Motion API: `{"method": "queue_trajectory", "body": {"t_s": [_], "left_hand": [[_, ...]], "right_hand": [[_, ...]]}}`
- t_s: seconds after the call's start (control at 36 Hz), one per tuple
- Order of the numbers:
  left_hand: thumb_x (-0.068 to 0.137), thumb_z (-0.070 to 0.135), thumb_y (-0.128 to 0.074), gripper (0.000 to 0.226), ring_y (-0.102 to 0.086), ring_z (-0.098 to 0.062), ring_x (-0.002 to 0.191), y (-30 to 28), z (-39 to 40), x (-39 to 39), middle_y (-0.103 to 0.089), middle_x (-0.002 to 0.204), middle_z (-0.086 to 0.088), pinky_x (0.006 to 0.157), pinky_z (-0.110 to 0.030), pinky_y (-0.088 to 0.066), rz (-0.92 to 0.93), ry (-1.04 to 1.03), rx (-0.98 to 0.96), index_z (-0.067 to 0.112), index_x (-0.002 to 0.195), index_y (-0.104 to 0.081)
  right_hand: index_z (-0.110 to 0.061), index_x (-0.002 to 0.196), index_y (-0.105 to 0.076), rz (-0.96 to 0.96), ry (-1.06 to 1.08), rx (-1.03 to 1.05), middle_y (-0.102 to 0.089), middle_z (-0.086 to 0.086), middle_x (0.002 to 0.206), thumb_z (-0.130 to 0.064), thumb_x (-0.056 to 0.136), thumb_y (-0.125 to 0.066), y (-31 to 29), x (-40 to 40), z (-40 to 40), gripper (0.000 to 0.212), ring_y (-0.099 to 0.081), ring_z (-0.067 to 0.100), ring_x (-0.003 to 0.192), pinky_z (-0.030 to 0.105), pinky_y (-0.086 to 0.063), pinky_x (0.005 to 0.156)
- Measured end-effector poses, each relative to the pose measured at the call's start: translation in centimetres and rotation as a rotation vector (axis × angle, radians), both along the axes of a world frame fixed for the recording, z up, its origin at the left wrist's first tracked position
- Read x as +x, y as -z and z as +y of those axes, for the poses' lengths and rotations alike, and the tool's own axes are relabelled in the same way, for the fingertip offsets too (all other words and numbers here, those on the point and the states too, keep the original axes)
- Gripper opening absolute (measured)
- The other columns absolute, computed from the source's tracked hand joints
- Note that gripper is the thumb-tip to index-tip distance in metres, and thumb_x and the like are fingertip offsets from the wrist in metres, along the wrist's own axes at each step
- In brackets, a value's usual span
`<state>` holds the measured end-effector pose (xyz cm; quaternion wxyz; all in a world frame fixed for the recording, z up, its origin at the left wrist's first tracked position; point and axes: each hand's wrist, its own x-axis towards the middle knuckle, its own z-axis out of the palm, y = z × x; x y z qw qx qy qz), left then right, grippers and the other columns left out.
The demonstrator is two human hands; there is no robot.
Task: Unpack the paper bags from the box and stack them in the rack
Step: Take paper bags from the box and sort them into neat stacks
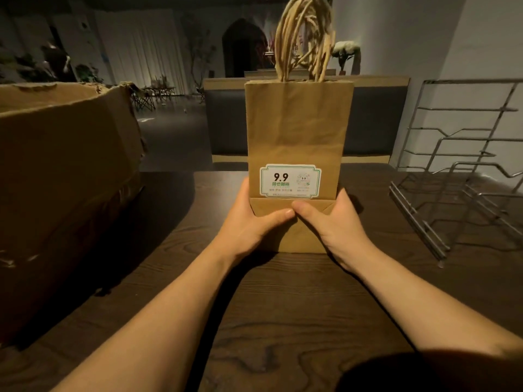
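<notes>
A bundle of flat brown paper bags (297, 128) stands upright on its bottom edge in the middle of the dark wooden table (283, 321). A white and green label reading 9.9 faces me, and many twisted paper handles stick up from the top. My left hand (252, 219) grips the lower left side, thumb across the folded base. My right hand (336, 222) grips the lower right side, thumb meeting the left one. The big cardboard box (62, 176) sits at the left. The metal wire rack (464, 176) stands at the right with nothing in its slots.
A dark bench with a wooden frame (368, 123) stands just behind the table. A white wall rises behind the rack. The dim room beyond holds plants, chairs and curtains far off.
</notes>
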<state>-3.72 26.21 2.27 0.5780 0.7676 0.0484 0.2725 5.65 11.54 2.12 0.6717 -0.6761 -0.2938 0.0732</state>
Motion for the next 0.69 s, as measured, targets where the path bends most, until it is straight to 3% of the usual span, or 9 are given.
{"method": "queue_trajectory", "body": {"t_s": [0.11,0.22,0.33,0.42,0.53,0.61,0.69], "left_hand": [[0.079,0.001,-0.081,0.071,-0.06,0.014,0.105,-0.1,0.0,0.2,-0.061,0.12,0.015,0.082,-0.006,-0.046,-0.025,-0.026,0.055,0.018,0.134,-0.04],[0.078,0.01,-0.084,0.073,-0.06,0.006,0.113,-0.1,-0.1,0.6,-0.062,0.124,0.014,0.089,-0.011,-0.049,-0.048,-0.09,0.062,0.024,0.136,-0.042],[0.082,0.015,-0.081,0.074,-0.056,0.012,0.113,-0.1,0.2,0.3,-0.057,0.125,0.02,0.088,-0.007,-0.048,0.05,-0.041,0.075,0.033,0.135,-0.034],[0.087,0.011,-0.076,0.066,-0.059,0.009,0.112,-0.3,0.4,0.3,-0.061,0.124,0.02,0.09,-0.011,-0.05,0.102,0.001,0.059,0.033,0.137,-0.041],[0.085,0.013,-0.079,0.066,-0.061,-0.006,0.118,0.1,0.6,0.5,-0.065,0.129,0.01,0.105,-0.037,-0.05,0.125,-0.032,0.023,0.027,0.141,-0.046],[0.083,0.015,-0.08,0.066,-0.061,-0.009,0.119,0.1,0.5,0.6,-0.065,0.128,0.009,0.106,-0.041,-0.049,0.139,-0.057,0.022,0.026,0.139,-0.047],[0.083,0.016,-0.081,0.067,-0.06,-0.01,0.119,0.0,0.3,0.8,-0.064,0.129,0.008,0.105,-0.039,-0.049,0.159,-0.04,0.013,0.026,0.139,-0.046]], "right_hand": [[-0.03,0.125,-0.052,-0.123,0.038,-0.029,-0.066,-0.017,0.117,-0.024,0.083,-0.079,-0.3,0.3,0.0,0.05,-0.06,0.001,0.114,0.028,-0.049,0.1],[-0.029,0.119,-0.054,-0.142,0.065,-0.032,-0.065,-0.022,0.108,-0.026,0.083,-0.079,-0.3,0.8,-0.1,0.044,-0.06,-0.009,0.103,0.007,-0.048,0.079],[-0.022,0.122,-0.06,-0.063,0.004,-0.232,-0.068,-0.014,0.11,-0.046,0.082,-0.076,0.4,2.3,-0.5,0.05,-0.064,0.003,0.104,0.018,-0.048,0.08],[-0.028,0.127,-0.06,-0.059,-0.085,-0.29,-0.07,-0.013,0.117,-0.054,0.081,-0.074,0.0,2.9,-1.1,0.055,-0.065,0.004,0.11,0.029,-0.052,0.097],[-0.026,0.13,-0.057,-0.015,-0.175,-0.191,-0.069,-0.008,0.124,-0.018,0.092,-0.069,-0.4,2.7,-1.7,0.041,-0.065,0.005,0.114,0.031,-0.052,0.099],[-0.027,0.118,-0.06,0.026,-0.156,-0.094,-0.074,-0.004,0.115,-0.006,0.09,-0.069,-0.5,2.4,-1.7,0.037,-0.069,0.008,0.109,0.032,-0.056,0.094],[-0.018,0.122,-0.061,0.135,-0.163,0.007,-0.074,0.005,0.117,-0.004,0.092,-0.064,-0.9,2.6,-1.7,0.033,-0.07,0.018,0.11,0.038,-0.056,0.093]]}}
